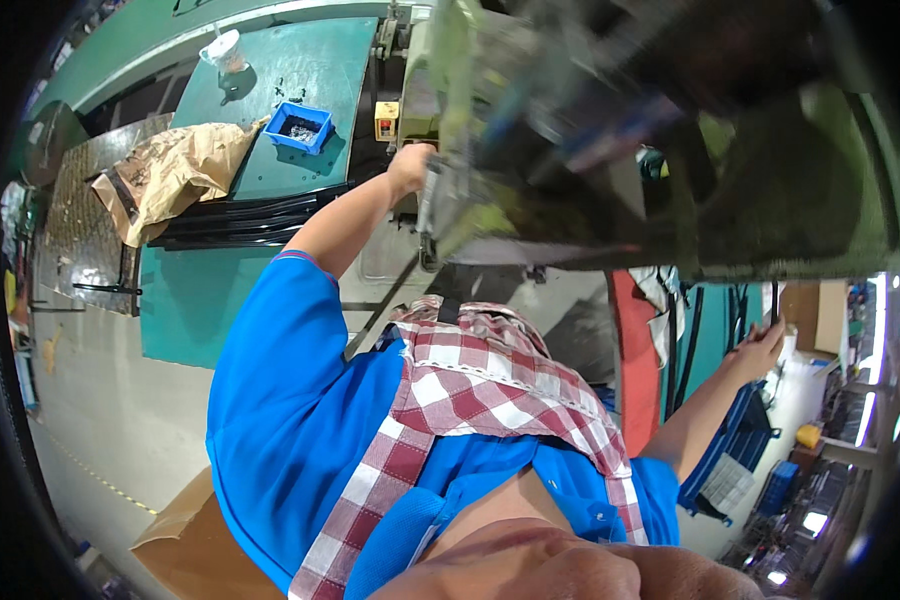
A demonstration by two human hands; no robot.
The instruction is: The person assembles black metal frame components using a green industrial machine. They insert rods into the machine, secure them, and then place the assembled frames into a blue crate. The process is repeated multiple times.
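Head view, and the machine (730, 230) fills the far right, a big green metal body, its upper part a blur, blocking whatever lies behind it. At its left edge, there's the left hand (413, 168), right up against the metal; the fingertips are hidden, so I can't tell whether they grip. Out to the right, past the machine's near edge, the right hand (757, 353) has its fingers bent at a thin black rod (775, 300); whether they close on it, I can't tell.

Over to the far left: a smooth green table (195, 300), and across it a bundle of long, glossy black strips (250, 218). Brown paper (185, 165), stiff and crumpled, covers their left end. Beyond, a blue tray (295, 147), rectangular and open, with small dark bits inside, more scattered close by, and a pale cup (225, 50) with a straw farther back. A small yellow box (386, 120) sits just beyond the left hand. Near left, a cardboard box (205, 540); right, a red panel (637, 340) and a ribbed blue crate (720, 450) below the right hand.
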